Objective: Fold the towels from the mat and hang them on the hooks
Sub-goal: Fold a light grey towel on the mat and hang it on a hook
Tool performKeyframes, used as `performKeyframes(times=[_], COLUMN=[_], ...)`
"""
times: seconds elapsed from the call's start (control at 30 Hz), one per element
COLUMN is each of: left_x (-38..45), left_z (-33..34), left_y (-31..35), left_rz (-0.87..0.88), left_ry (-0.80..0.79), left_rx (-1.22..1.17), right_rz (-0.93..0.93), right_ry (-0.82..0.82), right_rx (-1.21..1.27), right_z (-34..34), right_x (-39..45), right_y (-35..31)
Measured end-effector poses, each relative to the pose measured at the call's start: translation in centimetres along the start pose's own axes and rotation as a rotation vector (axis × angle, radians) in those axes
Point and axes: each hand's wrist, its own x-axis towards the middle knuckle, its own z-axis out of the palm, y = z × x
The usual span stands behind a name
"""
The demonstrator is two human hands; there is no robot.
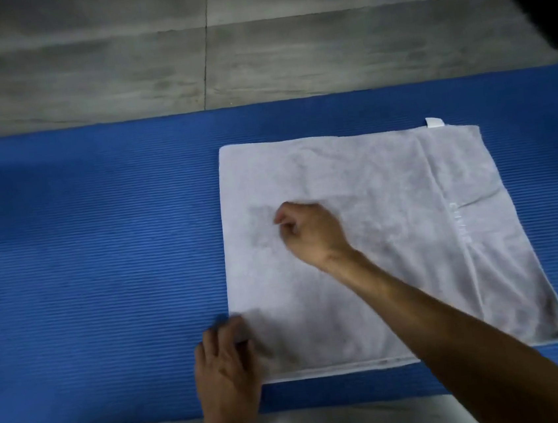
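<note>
Both hands on towel (393, 233) — left hand (226, 365) at corner, right hand (307, 232) mid-cloth.

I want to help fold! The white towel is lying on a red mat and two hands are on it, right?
Almost. The mat is blue, not red; the head view shows it. The white towel does lie on it, with the right hand over its middle and the left hand at its near left corner.

The towel (390, 199) is soft, matt grey cloth with a faintly napped, slightly creased surface and a small smooth white fabric loop (434, 122) at its far edge. The blue mat (85, 249) looks like matt foam, finely ribbed. The floor (116, 56) is dull, streaked grey tile
</note>
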Motion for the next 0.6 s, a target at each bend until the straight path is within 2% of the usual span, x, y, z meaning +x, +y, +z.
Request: performKeyframes(times=[0.1,0.2,0.3,0.47,0.6], left_x=[-0.9,-0.5,-0.2,0.1,0.5], left_z=[-0.8,-1.2,-2.2,-4.9,-7.5], left_y=[-2.0,-2.1,-2.5,-6.2,-12.1], left_rz=[-0.313,-0.326,-0.328,-0.416,-0.502], left_ry=[-0.115,-0.221,-0.231,-0.159,-0.043], left_rx=[-0.088,-0.106,-0.126,-0.384,-0.454], right_rz=[-0.067,0.009,0.029,-0.023,-0.068], right_ry=[-0.127,-0.239,-0.237,-0.253,-0.324], right_rx=[-0.23,-0.363,-0.407,-0.212,0.007], right_z=[4.2,7.9,9.5,9.2,11.5], right_x=[0.2,0.7,1.6,2.4,3.1], right_y=[-5.0,-8.1,-9.6,-11.9,-14.9])
